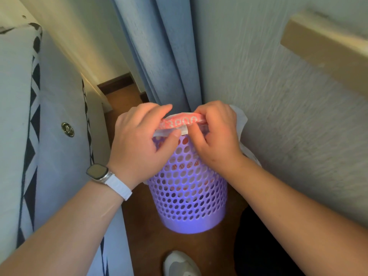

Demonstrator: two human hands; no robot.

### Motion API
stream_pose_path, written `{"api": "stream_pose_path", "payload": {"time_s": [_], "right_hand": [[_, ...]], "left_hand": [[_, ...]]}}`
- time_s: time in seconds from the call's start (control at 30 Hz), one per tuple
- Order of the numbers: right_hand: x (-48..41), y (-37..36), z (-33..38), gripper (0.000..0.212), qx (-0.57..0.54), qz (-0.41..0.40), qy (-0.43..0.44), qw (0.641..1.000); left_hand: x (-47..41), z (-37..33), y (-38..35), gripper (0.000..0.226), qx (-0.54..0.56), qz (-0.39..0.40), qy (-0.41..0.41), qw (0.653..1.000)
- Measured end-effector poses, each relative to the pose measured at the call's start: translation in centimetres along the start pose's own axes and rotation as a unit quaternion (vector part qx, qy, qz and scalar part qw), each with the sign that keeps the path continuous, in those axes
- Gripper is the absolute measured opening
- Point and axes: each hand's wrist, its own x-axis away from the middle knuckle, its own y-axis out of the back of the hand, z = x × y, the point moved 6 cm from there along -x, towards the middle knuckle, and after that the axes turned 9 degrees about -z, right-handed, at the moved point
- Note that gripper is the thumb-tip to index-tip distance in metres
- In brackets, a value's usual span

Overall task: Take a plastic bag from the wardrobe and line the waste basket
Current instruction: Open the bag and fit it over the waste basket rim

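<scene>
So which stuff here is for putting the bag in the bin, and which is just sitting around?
For the job:
plastic bag
purple waste basket
left hand
right hand

Just around:
blue curtain
sofa
shoe
wooden shelf

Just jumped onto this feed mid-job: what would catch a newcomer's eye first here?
The lilac perforated waste basket stands on the wooden floor at centre, between a white upholstered edge on the left and a textured wall on the right. Right above its rim, the left hand and right hand both grip a white plastic bag with red print. A blue curtain hangs behind, and a white smartwatch sits on the left wrist.
</scene>
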Motion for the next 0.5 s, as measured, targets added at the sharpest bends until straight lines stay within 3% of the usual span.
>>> {"api": "stream_pose_path", "payload": {"time_s": [0.23, 0.5], "right_hand": [[0.5, -0.7, 1.2, 0.020, -0.014, 0.021, 0.005, 1.000], [-0.3, -0.2, -0.5, 0.038, -0.038, 0.097, 0.027, 0.994]], "left_hand": [[0.1, 0.2, -0.5, 0.033, 0.008, 0.023, 0.013, 1.000], [0.0, 1.9, -0.5, 0.029, 0.023, 0.029, 0.005, 0.999]]}}
